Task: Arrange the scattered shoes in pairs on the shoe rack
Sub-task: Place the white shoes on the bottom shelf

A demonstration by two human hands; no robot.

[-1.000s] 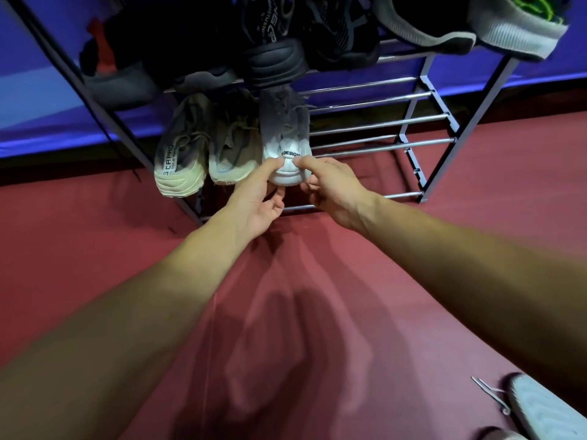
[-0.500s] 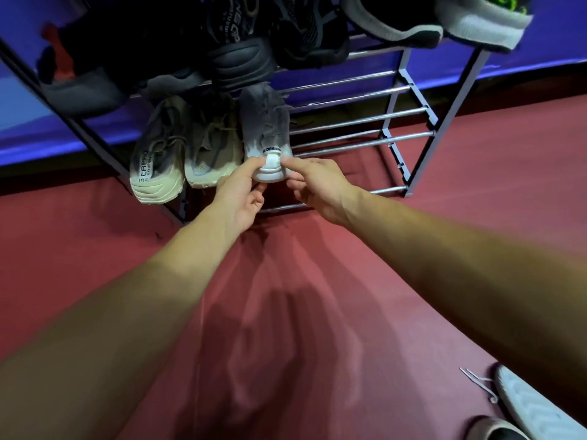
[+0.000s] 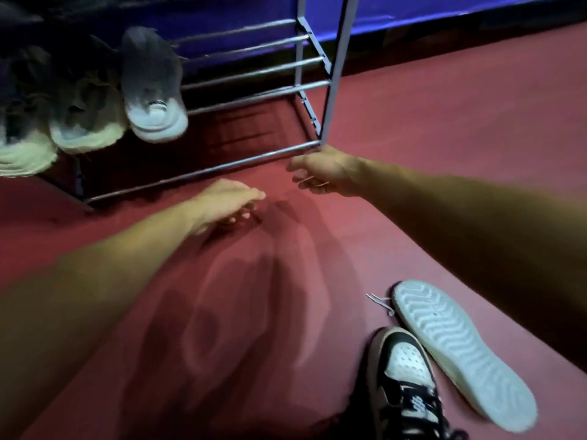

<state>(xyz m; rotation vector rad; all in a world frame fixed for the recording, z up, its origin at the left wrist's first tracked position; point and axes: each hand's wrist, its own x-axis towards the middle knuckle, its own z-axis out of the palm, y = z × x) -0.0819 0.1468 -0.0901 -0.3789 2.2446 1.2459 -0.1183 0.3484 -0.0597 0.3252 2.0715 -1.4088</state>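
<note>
Head view, from nearest outward: two loose shoes lie on the red floor (image 3: 444, 160) at the lower right. A black-and-white sneaker (image 3: 405, 376) sits upright with its toe pointing away. Just beside it on the right, a shoe lies turned over with its pale ridged sole (image 3: 460, 350) facing up. A white lace end (image 3: 378, 300) trails by that shoe's toe.

Both bare forearms reach forward over the floor. The left hand (image 3: 227, 201) hangs palm down, low over the floor, fingers loosely bent and close together, holding nothing; it is blurred. The right hand (image 3: 324, 169) is further out, right by the foot of the shoe rack (image 3: 337, 74) at its front corner post. Its fingers are loosely curled around nothing, and whether it touches the post I cannot tell.

Beyond them, a grey-and-white sneaker (image 3: 151, 90) rests on the rack's lower rails, heel toward us. Two beige sneakers (image 3: 85, 115) sit close on its left. The rails to its right are bare, and a blue wall (image 3: 444, 11) runs behind.
</note>
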